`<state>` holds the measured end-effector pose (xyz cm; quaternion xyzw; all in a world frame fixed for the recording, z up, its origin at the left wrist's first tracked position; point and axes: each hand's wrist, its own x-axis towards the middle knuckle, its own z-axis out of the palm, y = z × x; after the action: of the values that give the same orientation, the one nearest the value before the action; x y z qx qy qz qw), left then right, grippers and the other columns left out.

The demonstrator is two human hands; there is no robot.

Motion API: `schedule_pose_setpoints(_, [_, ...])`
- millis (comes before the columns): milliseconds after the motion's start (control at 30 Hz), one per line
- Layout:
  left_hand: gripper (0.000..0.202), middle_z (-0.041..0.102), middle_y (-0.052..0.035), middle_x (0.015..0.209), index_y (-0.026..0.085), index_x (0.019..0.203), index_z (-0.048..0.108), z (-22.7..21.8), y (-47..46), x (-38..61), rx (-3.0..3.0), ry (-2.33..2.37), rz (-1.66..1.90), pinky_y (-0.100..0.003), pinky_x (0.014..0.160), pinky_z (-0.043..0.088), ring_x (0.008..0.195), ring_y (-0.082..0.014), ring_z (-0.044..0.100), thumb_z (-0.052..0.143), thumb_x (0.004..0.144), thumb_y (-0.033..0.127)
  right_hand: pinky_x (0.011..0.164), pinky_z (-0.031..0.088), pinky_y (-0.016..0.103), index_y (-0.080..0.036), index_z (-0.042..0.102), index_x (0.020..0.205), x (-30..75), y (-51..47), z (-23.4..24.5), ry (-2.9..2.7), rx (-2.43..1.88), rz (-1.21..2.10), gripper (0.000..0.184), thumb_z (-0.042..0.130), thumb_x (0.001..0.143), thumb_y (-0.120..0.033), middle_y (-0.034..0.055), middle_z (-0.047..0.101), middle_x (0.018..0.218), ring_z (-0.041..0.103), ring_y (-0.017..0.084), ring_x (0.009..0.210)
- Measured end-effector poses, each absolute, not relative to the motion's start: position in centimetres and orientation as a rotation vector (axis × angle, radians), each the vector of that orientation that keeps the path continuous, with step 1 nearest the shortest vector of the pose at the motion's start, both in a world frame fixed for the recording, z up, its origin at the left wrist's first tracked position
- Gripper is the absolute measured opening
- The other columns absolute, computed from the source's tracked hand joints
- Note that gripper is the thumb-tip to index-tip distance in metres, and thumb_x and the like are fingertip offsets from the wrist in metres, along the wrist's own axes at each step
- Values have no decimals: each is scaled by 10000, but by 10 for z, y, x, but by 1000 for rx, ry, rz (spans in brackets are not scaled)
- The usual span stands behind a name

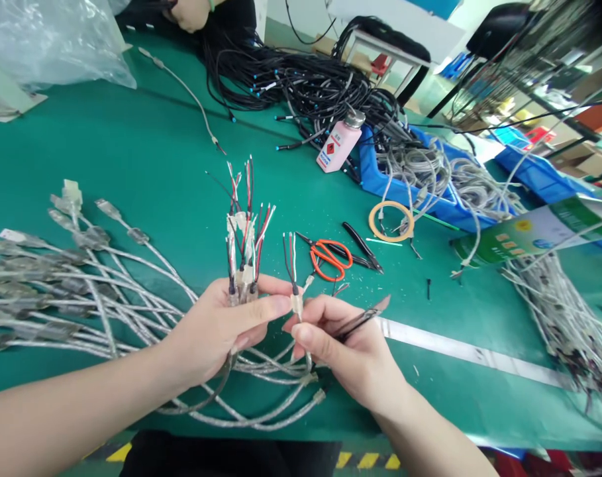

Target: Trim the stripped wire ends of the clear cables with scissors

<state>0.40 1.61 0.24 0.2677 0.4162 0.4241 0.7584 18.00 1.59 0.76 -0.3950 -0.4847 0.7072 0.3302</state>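
Observation:
My left hand (231, 324) is closed round a bundle of cable ends (242, 278), their stripped black, red and white wires pointing up. Its thumb and forefinger also touch a single cable end (297, 303) with loose thin wires. My right hand (348, 344) pinches that same cable just below its pale sleeve. Tweezers (363, 319) lie across the right hand's fingers, with the tip past the knuckles. From the left bundle, silvery braided USB cables (146, 318) fan out over the table to the left. Some cable ends (315, 391) lie below my hands.
Orange-handled scissors (330, 260) and black cutters (363, 248) lie beyond my right hand, near a tape roll (391, 204). Further back stand a pink bottle (339, 142), a blue bin (375, 165) of cables and a black cable heap (301, 79). Another person's hand (191, 13) shows at the top.

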Motion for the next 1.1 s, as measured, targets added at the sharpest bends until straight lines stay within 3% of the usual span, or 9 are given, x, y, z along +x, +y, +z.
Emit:
schedule_pose_setpoints(200, [106,479,70,457,218,789,757,1,15,2,544,897,942,-192,396,137,363,-15,308,811,720,278,542,422,197,-172,547,741,179,14,8,-1220,-960,1903,220,735,829,-245,-29,611,665,532,65,557])
schedule_pose_setpoints(433, [67,461,75,426,222,797,769,1,14,1,579,854,949,-179,391,146,368,-16,298,781,760,276,555,428,207,-169,547,753,178,12,8,-1225,-991,1941,225,719,846,-281,-27,601,652,523,71,559])
schedule_pose_setpoints(600, [105,602,45,518,202,824,753,1,16,-1,561,812,920,-178,370,129,360,-6,286,776,770,289,574,460,237,-154,617,772,179,14,8,-1274,-1036,1989,242,718,845,-360,-8,623,634,532,90,557])
schedule_pose_setpoints(800, [94,447,94,409,209,805,733,0,17,0,594,781,911,-184,374,151,355,-18,272,768,783,293,598,482,245,-161,633,781,179,12,7,-1249,-1071,1975,199,746,819,-320,5,660,676,577,105,602])
schedule_pose_setpoints(967, [116,446,97,409,198,805,709,-1,17,-1,573,795,935,-176,367,143,348,-17,276,770,772,291,596,458,232,-164,590,745,177,12,5,-1231,-1087,1999,246,777,791,-316,-13,633,678,554,91,610])
schedule_pose_setpoints(1100, [103,619,53,536,173,777,675,1,17,-1,554,834,970,-164,358,171,344,-5,318,743,780,250,573,413,220,-157,571,722,174,12,2,-1239,-1140,2039,308,824,742,-332,-30,607,637,516,76,576])
